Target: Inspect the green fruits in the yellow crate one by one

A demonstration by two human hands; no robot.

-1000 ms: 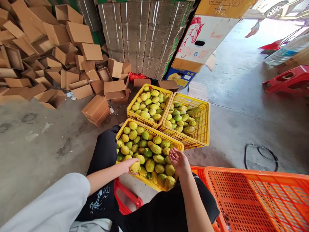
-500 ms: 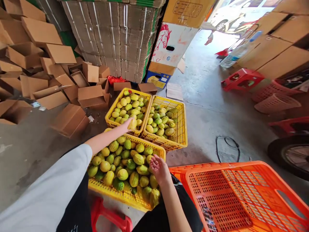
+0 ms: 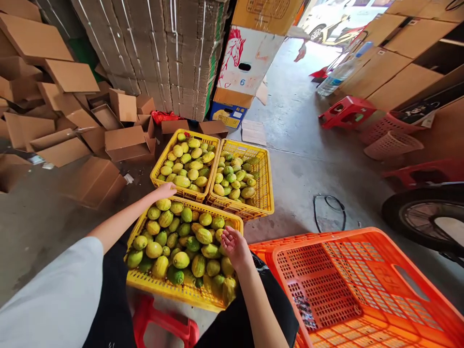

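Yellow-green, lemon-shaped fruits (image 3: 181, 259) fill the near yellow crate (image 3: 166, 290) in front of my knees; some look ribbed or bumpy. My left hand (image 3: 166, 190) is over the gap between this crate and the far left yellow crate (image 3: 154, 170), palm down with fingers stretched and no fruit visible in it. More of the same fruits lie heaped in that crate. My right hand (image 3: 234, 245) rests above the near crate's right end, palm turned up, fingers loosely bent and holding nothing. Beside the far left crate, a far right yellow crate (image 3: 270, 186) is partly filled with greener fruits.
An orange crate (image 3: 377, 237) stands close on my right, a red stool (image 3: 163, 321) below the near crate. Cardboard boxes (image 3: 126, 142) are heaped at left, with a tall cardboard stack (image 3: 155, 58) behind. A black cable loop (image 3: 315, 212) and a wheel (image 3: 427, 222) are at right.
My left hand carried a yellow fruit from the near crate to the far left crate, let go and drew back left. My right hand kept its pose. The view turned right.
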